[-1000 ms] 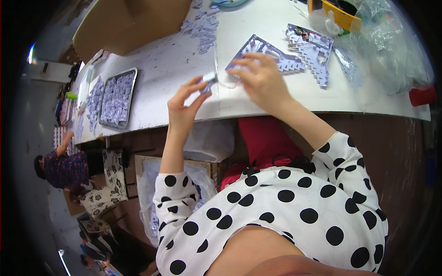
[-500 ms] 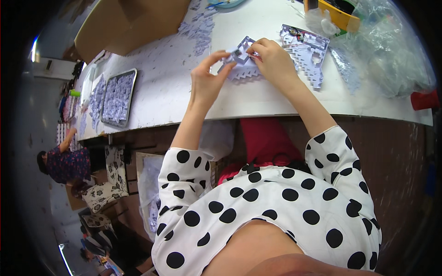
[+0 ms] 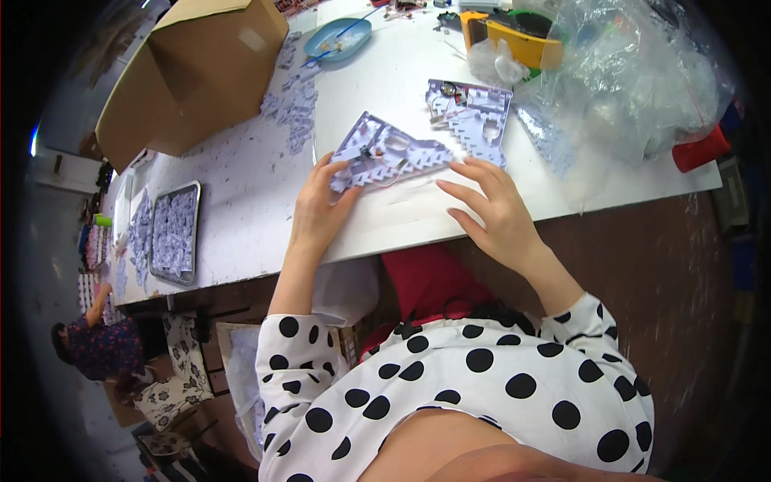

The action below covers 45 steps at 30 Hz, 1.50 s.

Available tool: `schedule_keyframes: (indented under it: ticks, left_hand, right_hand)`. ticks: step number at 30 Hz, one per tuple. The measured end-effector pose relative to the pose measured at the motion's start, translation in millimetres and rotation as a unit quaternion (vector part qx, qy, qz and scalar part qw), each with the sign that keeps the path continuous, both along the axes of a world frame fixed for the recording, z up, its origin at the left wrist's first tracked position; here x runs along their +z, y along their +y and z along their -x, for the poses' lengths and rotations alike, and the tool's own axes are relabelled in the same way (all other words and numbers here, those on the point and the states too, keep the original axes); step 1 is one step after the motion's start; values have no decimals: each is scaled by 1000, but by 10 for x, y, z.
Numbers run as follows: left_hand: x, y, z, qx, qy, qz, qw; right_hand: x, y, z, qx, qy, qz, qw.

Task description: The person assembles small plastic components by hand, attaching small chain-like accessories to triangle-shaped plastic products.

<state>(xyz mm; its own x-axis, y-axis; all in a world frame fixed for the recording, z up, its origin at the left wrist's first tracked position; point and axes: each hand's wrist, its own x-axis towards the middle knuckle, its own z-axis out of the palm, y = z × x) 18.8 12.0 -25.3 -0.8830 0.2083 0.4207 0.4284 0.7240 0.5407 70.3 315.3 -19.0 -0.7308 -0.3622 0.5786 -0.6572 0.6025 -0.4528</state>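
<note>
A lilac plastic shell half (image 3: pixel 393 145) with zigzag teeth along one edge lies tilted on the white table (image 3: pixel 385 221) in front of me. Small parts and thin wires show inside it. My left hand (image 3: pixel 317 209) grips its left end between fingers and thumb. Beside its right tip is my right hand (image 3: pixel 498 213), open, fingers spread; the index fingertip is close to the shell, and whether it touches I cannot tell. Just behind my right hand lies a second toothed shell half (image 3: pixel 486 120), with small parts and wiring in its upper portion.
Loose lilac pieces (image 3: pixel 291 112) are strewn beside a cardboard box (image 3: pixel 193 80). A dark-rimmed tray (image 3: pixel 195 241) of small parts stands left. Farther back are a blue bowl (image 3: pixel 361 36) and yellow tape dispenser (image 3: pixel 546 53); clear plastic bags (image 3: pixel 626 88) fill the right. Another person (image 3: pixel 104 345) works far left.
My view has shifted. Both hands were pinching at the raised shell half; now it rests lower, turned toward me. My right hand has let go and spread its fingers.
</note>
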Motion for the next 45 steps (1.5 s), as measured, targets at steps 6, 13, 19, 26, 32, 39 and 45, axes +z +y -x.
schedule_keyframes:
  ticks: [6,13,19,26,32,39,45]
  left_hand:
    - [-142,-276,221,50,-68,-186,979]
    - [346,892,1467,52,29,-129,990]
    - [-200,1233,2250,104,28,-37,993]
    - [175,1121,1616,23,96,-4,995]
    - [272,754,747,-56,-57,-35,996]
    - [95,294,-168,-38,-43,28,998]
    - [232,223,-441,45,-137,-26,989]
  right_hand:
    - [-156,350,-244,-69,-8,11,998]
    - [-161,350,-243,-60,-12,24,998]
    - [-188,313,-102,-123,-14,26,992]
    - [-222,307,409,-229,-77,6,970]
    - [-194,319,428,-109,-179,47,977]
    - [-89,379,763,89,-188,9,978]
    - [-46,109,1033,51,-10,-120,991]
